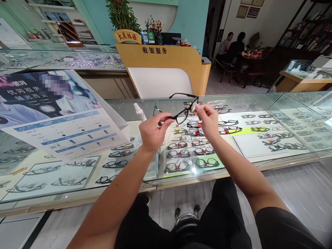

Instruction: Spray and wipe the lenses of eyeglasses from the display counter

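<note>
A pair of black-framed eyeglasses (182, 117) is held up above the glass counter, tilted, with one temple arm sticking up and back. My left hand (154, 131) is closed, pinching the frame near one end between thumb and fingers. My right hand (208, 119) is closed at the other lens, thumb and fingertips gripping it. Whether a cloth lies between those fingers and the lens cannot be made out. A small white spray bottle (140, 112) stands on the counter just beyond my left hand.
The glass display counter (145, 183) holds rows of eyeglasses under its top. A large printed card stand (64, 117) stands at the left. Behind are a yellow cashier desk (166, 55) and another glass case (85, 58). Two people (234, 48) sit at a table far right.
</note>
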`<state>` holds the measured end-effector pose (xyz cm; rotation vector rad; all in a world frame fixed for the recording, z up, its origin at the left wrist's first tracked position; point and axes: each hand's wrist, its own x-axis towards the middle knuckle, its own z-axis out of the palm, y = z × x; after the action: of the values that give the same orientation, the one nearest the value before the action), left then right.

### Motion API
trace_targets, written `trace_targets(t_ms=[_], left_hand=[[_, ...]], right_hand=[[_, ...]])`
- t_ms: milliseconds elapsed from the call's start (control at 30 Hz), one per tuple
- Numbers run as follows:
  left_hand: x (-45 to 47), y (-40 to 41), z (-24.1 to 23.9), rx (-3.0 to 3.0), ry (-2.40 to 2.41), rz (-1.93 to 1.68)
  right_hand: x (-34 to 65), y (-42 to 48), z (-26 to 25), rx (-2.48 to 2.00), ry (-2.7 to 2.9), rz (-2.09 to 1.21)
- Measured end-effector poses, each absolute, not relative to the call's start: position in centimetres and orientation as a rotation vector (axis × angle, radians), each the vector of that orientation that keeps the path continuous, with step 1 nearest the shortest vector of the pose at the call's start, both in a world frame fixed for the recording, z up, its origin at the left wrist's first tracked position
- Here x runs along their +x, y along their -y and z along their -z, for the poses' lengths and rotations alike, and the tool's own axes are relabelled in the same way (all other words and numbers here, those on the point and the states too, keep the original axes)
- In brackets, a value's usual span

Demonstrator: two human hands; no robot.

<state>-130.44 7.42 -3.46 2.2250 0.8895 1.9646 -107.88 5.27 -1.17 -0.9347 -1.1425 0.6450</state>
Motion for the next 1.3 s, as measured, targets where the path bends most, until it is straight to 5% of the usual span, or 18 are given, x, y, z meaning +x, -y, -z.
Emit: trace_targets(t_ms=[533,1300], left_hand=[[-131.0,-9.1,2.5,1.593,-0.871,-1.961],[-130.7,-8.9,3.4,1.589,-1.083,-2.139]], right_hand=[[-106.1,-6.0,1.7,-0.916,1.377,-0.127],[-108.4,-4.5,2.1,-0.941,1.236,-0.068]])
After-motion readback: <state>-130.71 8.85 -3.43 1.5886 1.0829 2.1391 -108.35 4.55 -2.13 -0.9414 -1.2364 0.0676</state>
